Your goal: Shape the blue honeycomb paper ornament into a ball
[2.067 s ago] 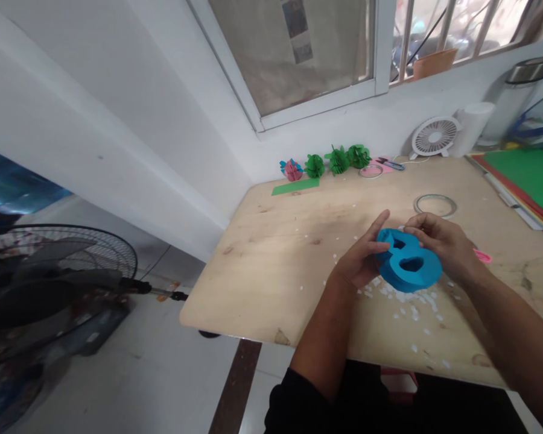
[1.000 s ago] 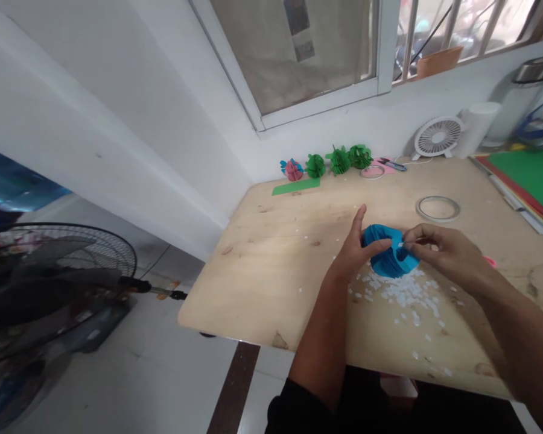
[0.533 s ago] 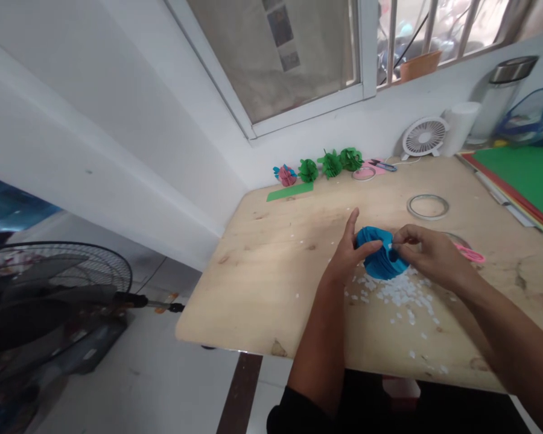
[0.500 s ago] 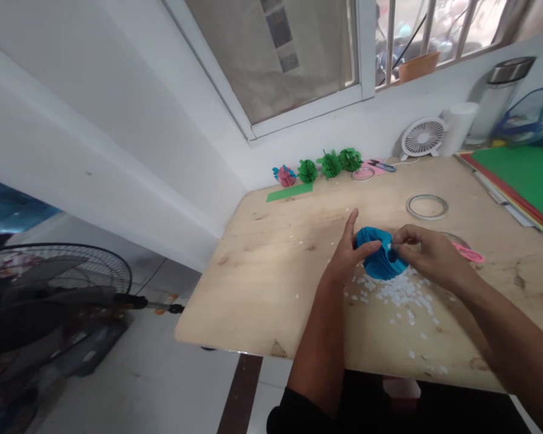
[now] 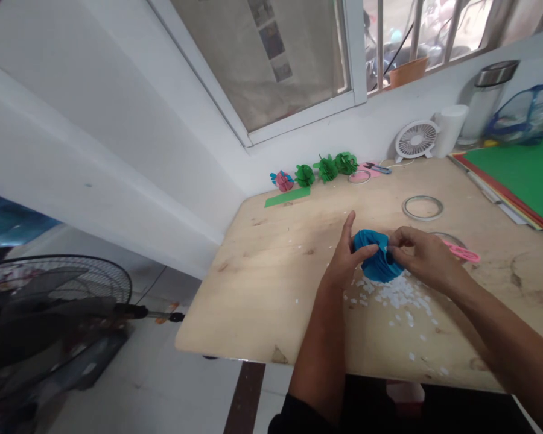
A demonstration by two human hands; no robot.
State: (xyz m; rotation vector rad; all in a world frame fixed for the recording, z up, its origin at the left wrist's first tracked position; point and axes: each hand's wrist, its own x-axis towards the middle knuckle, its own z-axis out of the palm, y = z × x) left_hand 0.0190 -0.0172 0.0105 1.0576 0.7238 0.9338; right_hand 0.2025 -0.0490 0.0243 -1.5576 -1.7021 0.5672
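A blue layered paper piece, rounded and with many folds, is held up over the table between my hands. My left hand grips its left side, thumb lying across the front and a finger pointing up behind. The fingertips of my right hand pinch at its right edge; whether a small white bit is also between them is hard to make out. Beneath the paper lies a scatter of small white paper bits. Pink-handled scissors lie just right of my right hand, partly hidden.
Tape rolls lie behind my hands. Green paper balls and a pink-and-blue one line the wall, near a green strip and snips. A small fan and stacked coloured sheets stand to the right.
The view has shifted slightly. My right fingertips have moved in against the blue paper's edge, and the white bit seen at them earlier is now mostly hidden.
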